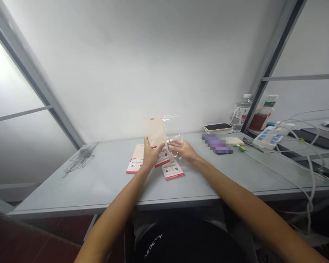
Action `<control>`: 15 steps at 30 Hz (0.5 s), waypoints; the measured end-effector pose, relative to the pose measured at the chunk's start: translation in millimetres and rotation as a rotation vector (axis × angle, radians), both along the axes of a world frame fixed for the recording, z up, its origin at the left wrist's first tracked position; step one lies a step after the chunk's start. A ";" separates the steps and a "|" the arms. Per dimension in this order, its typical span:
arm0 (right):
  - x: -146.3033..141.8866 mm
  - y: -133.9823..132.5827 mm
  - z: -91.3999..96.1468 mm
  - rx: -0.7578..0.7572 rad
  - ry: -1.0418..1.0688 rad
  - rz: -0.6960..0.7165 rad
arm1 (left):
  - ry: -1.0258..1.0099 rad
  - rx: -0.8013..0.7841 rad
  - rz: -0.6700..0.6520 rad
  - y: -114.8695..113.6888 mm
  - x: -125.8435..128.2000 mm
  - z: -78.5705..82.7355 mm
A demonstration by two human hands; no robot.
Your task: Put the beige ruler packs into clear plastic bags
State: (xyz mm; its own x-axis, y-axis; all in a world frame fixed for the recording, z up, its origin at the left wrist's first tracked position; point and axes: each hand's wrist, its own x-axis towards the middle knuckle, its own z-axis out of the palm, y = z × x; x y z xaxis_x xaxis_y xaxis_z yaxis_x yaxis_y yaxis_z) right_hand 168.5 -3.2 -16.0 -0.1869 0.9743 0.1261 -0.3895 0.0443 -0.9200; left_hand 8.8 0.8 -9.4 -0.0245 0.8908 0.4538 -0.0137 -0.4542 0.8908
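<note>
The left hand (151, 154) holds a pale paper packet (156, 131) upright above the counter (104, 190), its grip narrow around the packet's lower end. A clear plastic sleeve (174, 144) runs from the packet toward the right hand (181, 151), which pinches the film in a narrow grip, just beside the left hand. Below both hands, red-and-white packs (172, 170) lie close together on the counter (their small print is too fine to read). A crumpled plastic wrapper (80, 159) sits well off to the left. Far to the right, along the wall, stand two plastic bottles (240, 113), one with red liquid, near a phone (218, 127). In front of these lie a pixelated purple object (218, 143) and a power strip (267, 137), with pale cables (296, 164) trailing over the counter's edge
</note>
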 end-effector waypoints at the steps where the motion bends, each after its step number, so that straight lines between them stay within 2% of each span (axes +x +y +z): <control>1: 0.1 0.4 -0.1 -0.007 0.007 -0.026 | -0.015 -0.039 -0.059 -0.1 0.6 -0.6; 4: 0.4 0.7 2.0 -0.013 0.083 -0.065 | -0.019 -0.182 -0.182 1.4 1.6 -2.6; 8: 1.1 -0.9 6.6 0.007 0.154 -0.047 | -0.037 -0.316 -0.092 5.3 -0.6 -2.7; 10: 2.1 -1.7 8.3 0.011 0.160 -0.030 | -0.056 -0.364 -0.126 7.0 -2.7 -2.1; 13: 4.5 -1.9 9.5 0.013 0.121 -0.038 | -0.025 -0.357 -0.203 8.8 -5.4 -2.3; 15: 6.1 -1.3 9.2 0.020 0.044 -0.046 | 0.056 -0.305 -0.130 9.0 -6.4 -2.7</control>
